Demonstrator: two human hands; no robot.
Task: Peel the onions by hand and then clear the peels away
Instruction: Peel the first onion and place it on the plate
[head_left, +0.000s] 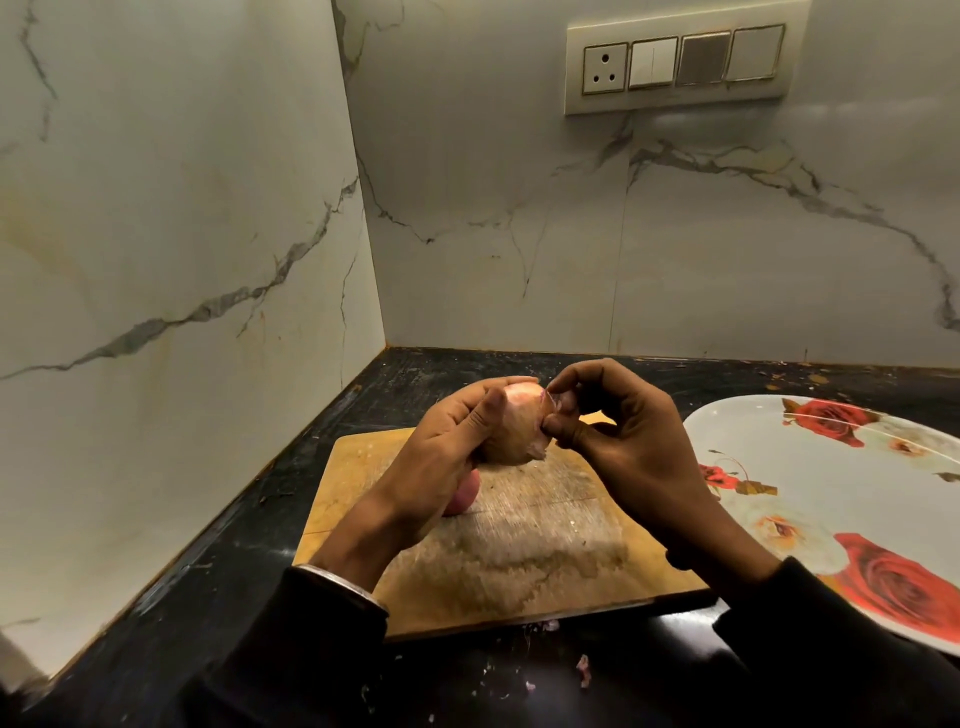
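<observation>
**Pinching the skin loose, onion cradled above the board**

Curled round the onion (511, 426), the left hand (447, 457) wraps it from the near side with the thumb laid across its top, so the bulb is lifted clear of the wooden cutting board (519, 551) and turned with one end toward the other hand. Holding it in the air this way seems meant to leave the skin free on all sides. The right hand (628, 441) comes in from the right, its thumb and forefinger pinched together on a thin flap of papery peel (551, 401) at the onion's right end, the other fingers arched above. That pinch looks like the start of a strip being drawn off, not a hold on the bulb itself.

Relative to the grips, the onion sits deep in the left palm and only its right edge meets the right fingertips; pale pink flesh shows near the top, brown skin lower down, so peeling appears partly done. A second onion (462, 499), pink and seemingly bare, lies on the board just under the left wrist, mostly hidden. A rose-patterned plate (831, 467) rests on the dark counter (249, 545) just right of the board, perhaps for peeled onions. Small peel scraps (583, 667) lie on the counter in front of the board, not yet cleared.
</observation>
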